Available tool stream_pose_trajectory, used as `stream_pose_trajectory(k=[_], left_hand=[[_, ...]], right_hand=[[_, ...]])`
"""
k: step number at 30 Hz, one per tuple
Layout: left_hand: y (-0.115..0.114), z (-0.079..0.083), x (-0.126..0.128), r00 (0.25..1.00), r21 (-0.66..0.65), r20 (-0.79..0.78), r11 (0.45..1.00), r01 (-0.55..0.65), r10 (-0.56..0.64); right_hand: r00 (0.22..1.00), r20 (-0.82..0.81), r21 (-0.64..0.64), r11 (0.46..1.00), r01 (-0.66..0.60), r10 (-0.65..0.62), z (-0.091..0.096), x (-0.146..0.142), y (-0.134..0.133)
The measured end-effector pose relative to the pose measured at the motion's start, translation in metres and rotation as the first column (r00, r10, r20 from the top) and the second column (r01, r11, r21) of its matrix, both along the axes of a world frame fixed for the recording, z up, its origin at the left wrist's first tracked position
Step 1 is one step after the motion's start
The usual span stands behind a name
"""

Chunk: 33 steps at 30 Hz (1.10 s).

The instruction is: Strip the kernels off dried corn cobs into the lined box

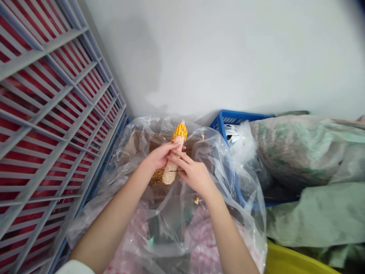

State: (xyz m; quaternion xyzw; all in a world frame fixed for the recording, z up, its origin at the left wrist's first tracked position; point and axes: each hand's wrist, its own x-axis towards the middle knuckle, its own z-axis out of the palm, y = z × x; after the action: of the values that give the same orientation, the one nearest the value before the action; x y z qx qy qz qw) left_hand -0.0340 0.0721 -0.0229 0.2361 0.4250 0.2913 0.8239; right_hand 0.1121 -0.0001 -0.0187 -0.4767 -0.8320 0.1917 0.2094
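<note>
The left hand [163,155] is clamping its fingers round the mostly bare corn cob [169,175], which is leaning above the clear plastic bag [219,152]; the right hand [196,174] is clasping it too — whether it's also pinching that thin dark sliver [176,171] is hard to tell. The cob is looking light, stiff, rough — best held below the yellow kernels [180,132].

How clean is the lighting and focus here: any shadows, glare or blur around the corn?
Head view: a soft shadow darkens the white wall at upper left; pale glare streaks the clear plastic; the corn cob reads clearly, but kernels beneath it look soft; the top right corner is dark.
</note>
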Motion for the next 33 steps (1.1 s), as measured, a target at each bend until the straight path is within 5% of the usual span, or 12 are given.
stream_pose_trajectory(k=[3,5,7,12,17,27,33], left_hand=[[-0.004,0.001,0.000,0.999,0.017,0.033,1.000,-0.015,0.014],[-0.008,0.001,0.002,0.997,0.072,-0.049,0.996,-0.051,0.054],[-0.012,-0.001,0.007,0.985,0.148,-0.143,0.986,-0.073,0.095],[-0.021,-0.009,0.022,0.922,0.256,-0.384,0.965,0.051,0.053],[-0.021,-0.018,0.027,0.674,0.378,-0.729,0.890,0.255,0.117],[-0.019,-0.029,0.028,0.502,0.367,-0.857,0.818,0.442,0.114],[-0.017,-0.021,0.028,0.174,0.228,-0.973,0.751,0.620,0.151]], right_hand=[[0.927,-0.258,-0.091,0.962,0.257,-0.272,0.006,0.016,-0.002],[0.771,-0.377,-0.201,0.858,0.473,-0.513,0.007,0.026,0.002],[0.657,-0.409,-0.294,0.773,0.562,-0.634,0.005,0.031,0.008],[0.719,-0.220,-0.271,0.750,0.604,-0.659,0.004,0.024,0.015],[0.791,-0.050,-0.272,0.771,0.576,-0.609,0.005,0.019,0.016],[0.728,0.156,-0.123,0.718,0.685,-0.668,0.010,0.015,0.015],[0.731,0.150,-0.109,0.724,0.681,-0.665,0.013,0.016,0.016]])
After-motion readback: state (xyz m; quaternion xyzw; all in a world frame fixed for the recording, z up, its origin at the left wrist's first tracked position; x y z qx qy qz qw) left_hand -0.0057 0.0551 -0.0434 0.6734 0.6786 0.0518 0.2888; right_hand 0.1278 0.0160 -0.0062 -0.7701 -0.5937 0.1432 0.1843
